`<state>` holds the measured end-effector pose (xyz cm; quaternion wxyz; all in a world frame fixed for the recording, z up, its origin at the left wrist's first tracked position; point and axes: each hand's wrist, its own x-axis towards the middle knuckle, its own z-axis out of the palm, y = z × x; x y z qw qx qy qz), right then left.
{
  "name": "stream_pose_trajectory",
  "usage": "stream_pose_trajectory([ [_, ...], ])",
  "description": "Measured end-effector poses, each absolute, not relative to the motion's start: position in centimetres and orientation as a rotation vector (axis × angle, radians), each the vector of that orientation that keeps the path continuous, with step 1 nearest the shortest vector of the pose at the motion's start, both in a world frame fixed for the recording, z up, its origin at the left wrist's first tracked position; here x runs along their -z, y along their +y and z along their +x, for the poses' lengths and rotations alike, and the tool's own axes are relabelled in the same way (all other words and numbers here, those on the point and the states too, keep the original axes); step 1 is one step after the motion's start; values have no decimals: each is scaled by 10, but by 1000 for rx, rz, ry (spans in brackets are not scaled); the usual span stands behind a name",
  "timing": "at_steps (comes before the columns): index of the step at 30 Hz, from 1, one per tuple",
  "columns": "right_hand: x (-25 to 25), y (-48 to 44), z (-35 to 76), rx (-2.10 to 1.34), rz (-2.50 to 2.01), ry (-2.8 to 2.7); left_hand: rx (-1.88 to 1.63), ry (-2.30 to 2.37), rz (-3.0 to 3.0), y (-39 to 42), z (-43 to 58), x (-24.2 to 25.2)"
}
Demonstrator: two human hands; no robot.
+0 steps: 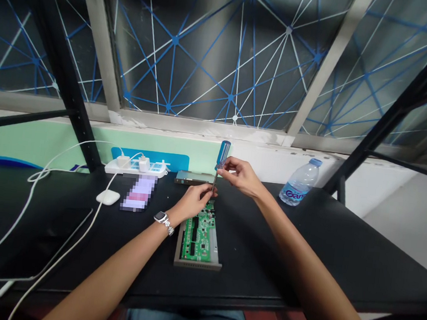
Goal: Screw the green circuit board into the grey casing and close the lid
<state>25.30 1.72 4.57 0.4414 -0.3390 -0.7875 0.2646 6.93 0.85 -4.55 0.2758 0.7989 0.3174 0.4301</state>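
Observation:
A screwdriver [222, 153] with a clear blue handle stands nearly upright above the far end of a green circuit board [200, 239]. The fingers of my right hand [240, 175] are closed around the lower part of its handle. Lower down, my left hand [194, 201] pinches the metal shaft near the tip, and its fingers cover the spot where the tip ends. The board lies in an open grey metal casing [198, 265] on the black desk [256, 265]. Behind my left hand lies a flat grey metal cover [194, 177].
A water bottle [300, 183] stands at the back right. To the left are a power strip [137, 167] with plugs, a phone with a blurred screen [139, 193], a white earbud case [107, 197], a dark tablet [44, 244] and loose white cables [77, 240].

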Motion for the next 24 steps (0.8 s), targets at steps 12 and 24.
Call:
stream_pose_trajectory([
  [12, -36, 18, 256, -576, -878, -1880, -886, 1257, 2530, 3, 60, 51],
  [24, -31, 10, 250, -388, -928, -1817, -926, 1253, 2507, 5, 61, 55],
])
